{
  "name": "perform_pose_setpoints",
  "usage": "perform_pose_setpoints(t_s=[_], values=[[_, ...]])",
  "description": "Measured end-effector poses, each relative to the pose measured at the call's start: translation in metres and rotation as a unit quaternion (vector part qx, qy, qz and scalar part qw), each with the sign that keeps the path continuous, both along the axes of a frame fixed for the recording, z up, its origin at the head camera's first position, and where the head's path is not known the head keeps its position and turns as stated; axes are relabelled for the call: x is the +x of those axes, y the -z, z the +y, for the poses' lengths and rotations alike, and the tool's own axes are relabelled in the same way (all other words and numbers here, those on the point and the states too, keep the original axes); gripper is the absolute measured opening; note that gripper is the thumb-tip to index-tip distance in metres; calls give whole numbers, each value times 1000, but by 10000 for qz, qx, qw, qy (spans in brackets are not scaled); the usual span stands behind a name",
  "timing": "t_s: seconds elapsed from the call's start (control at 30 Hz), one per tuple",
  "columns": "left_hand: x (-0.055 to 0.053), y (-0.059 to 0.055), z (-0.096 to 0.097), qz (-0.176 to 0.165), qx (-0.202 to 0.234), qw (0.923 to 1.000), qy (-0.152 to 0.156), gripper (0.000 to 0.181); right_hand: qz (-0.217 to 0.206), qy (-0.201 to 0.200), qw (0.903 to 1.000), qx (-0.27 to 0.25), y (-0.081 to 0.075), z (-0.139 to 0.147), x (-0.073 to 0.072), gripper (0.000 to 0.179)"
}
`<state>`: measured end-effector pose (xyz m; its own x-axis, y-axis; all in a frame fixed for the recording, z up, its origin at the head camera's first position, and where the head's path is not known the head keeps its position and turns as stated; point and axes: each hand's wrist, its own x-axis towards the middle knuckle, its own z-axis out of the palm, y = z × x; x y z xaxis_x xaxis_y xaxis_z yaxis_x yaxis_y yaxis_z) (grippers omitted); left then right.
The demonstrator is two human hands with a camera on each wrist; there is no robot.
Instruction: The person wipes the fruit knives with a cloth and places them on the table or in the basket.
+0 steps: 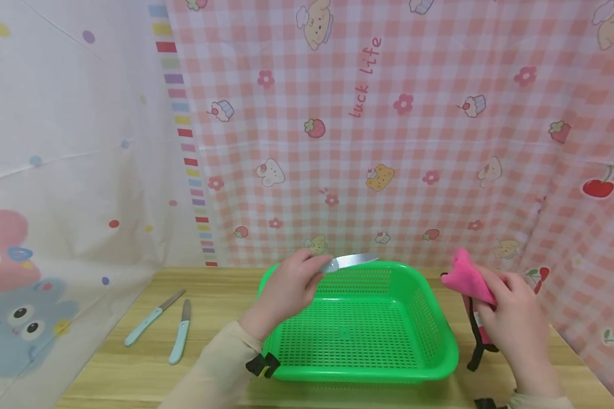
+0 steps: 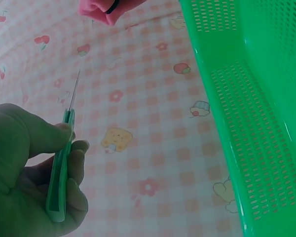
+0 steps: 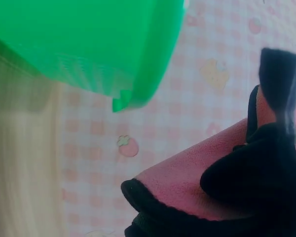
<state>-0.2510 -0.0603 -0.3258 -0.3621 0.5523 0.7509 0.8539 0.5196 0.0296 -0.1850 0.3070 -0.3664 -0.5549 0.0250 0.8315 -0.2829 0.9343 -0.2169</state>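
Observation:
My left hand [image 1: 289, 288] grips a small knife [image 1: 355, 261] above the back left of a green plastic basket [image 1: 358, 374], its blade pointing right. In the left wrist view the thumb and curled fingers close round the knife's handle [image 2: 61, 170]. Right of the basket, my right hand [image 1: 518, 321] pinches a pink cloth [image 1: 468, 280] with black edging. Part of the cloth and a black strap dangle beneath that hand. In the right wrist view the cloth [image 3: 182, 180] hangs in folds, and the fingers are mostly hidden.
Two more knives with pale blue handles, one farther left [image 1: 144, 326] and one nearer the basket [image 1: 179, 339], lie on the wooden table [image 1: 220, 289]. A pink checked curtain [image 1: 430, 136] hangs behind, with a white patterned sheet [image 1: 82, 187] at the left.

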Motion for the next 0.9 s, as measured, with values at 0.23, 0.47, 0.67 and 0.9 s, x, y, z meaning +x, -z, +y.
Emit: perform_pose_setpoints(t_s=[0.23, 0.47, 0.67, 0.9], values=[[-11, -5, 4, -536, -382, 9977, 172, 28, -257, 94, 9990, -351, 12, 8, 0, 47], [-32, 1, 10, -1111, -827, 9896, 398, 27, -608, 220, 9967, -492, 20, 12, 3, 48], [-50, 16, 17, -1579, -1028, 9819, 210, 26, -707, 278, 9956, -548, 23, 16, 4, 47], [-67, 37, 22, -2180, -1342, 9666, -93, 26, -954, 380, 9932, -551, 26, 20, 4, 47]])
